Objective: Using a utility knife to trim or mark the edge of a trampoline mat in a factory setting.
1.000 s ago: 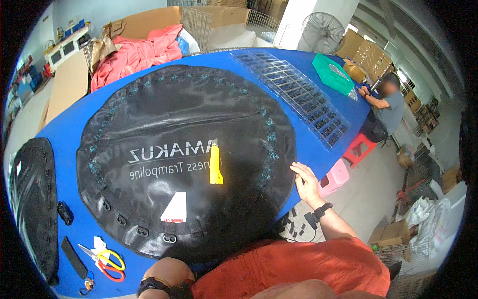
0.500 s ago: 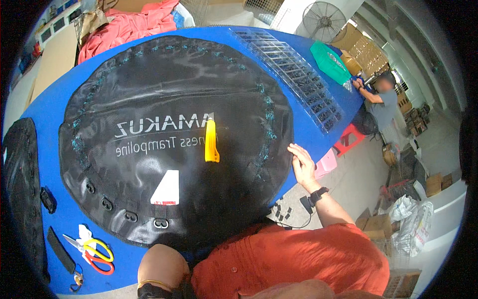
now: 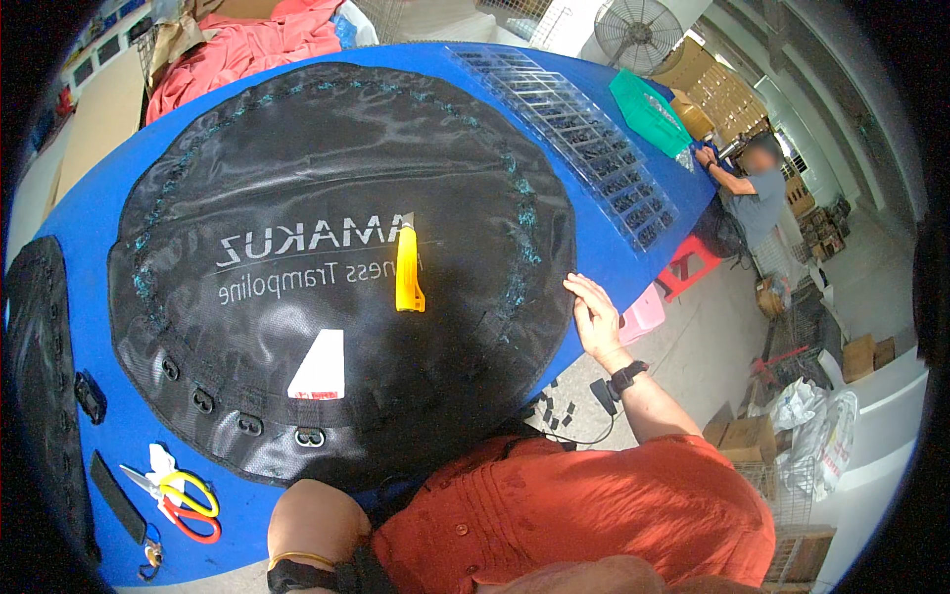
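A large round black trampoline mat (image 3: 297, 188) lies spread before me, with pale mirrored print and teal stitching near its rim. My right hand (image 3: 596, 315) rests at the mat's right edge, fingers stretched out. My left hand (image 3: 319, 520) is by the near edge, below a metal ring; its fingers are hidden. On the mat lie a yellow-handled utility knife (image 3: 408, 272), blade pointing away from me, and a white four-sided template (image 3: 320, 366) with red marks at its near end. Several black tabs with metal rings (image 3: 310, 437) line the near left rim.
Scissors (image 3: 188, 500) with yellow and red handles lie on the blue table (image 3: 247, 549) near a black strip (image 3: 117, 495). Another black mat (image 3: 40, 366) is at far left. A clear compartment tray (image 3: 584, 148) and green bin (image 3: 648, 111) stand beyond; a co-worker (image 3: 757, 193) works there.
The whole view has shifted slightly, so everything appears a little further left and up. My right hand stays at the mat's edge, and the knife and template keep their places on the mat.
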Tool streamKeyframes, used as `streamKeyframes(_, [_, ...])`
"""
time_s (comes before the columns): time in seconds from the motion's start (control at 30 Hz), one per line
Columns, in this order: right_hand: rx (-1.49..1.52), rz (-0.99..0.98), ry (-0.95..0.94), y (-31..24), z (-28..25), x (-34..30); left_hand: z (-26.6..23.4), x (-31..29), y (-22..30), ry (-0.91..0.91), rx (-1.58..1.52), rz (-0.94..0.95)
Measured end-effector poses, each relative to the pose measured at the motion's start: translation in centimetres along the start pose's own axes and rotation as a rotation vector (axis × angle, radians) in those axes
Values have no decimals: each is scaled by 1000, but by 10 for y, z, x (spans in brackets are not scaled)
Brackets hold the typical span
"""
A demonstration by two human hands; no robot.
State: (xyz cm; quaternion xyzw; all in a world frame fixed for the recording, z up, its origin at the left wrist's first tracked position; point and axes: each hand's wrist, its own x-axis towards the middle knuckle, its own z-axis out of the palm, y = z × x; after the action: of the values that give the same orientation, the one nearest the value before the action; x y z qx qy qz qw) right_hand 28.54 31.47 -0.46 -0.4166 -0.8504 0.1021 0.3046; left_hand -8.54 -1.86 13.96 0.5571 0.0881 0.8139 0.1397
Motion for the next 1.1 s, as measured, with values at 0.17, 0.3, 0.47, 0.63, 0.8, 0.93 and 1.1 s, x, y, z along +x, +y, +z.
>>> streamKeyframes(0.17, [-11,-12,2,1,-1,1,3,10,-4,18,3,32])
streamKeyframes(0.3, [-2,-10,2,2,1,2,13,14,-8,31,7,63])
streamKeyframes(0.47, [2,-15,0,-1,-1,1,13,12,-4,47,-1,105])
streamKeyframes(0.63, [-11,-34,-14,1,-2,0,8,9,-3,62,-22,148])
streamKeyframes(0.8, [-22,-50,-6,-3,-4,1,12,11,4,79,-16,189])
streamKeyframes(0.93, [-14,-48,5,-1,-3,1,11,10,0,92,-28,223])
streamKeyframes(1.1, [11,-34,8,2,-1,0,15,7,0,121,-41,263])
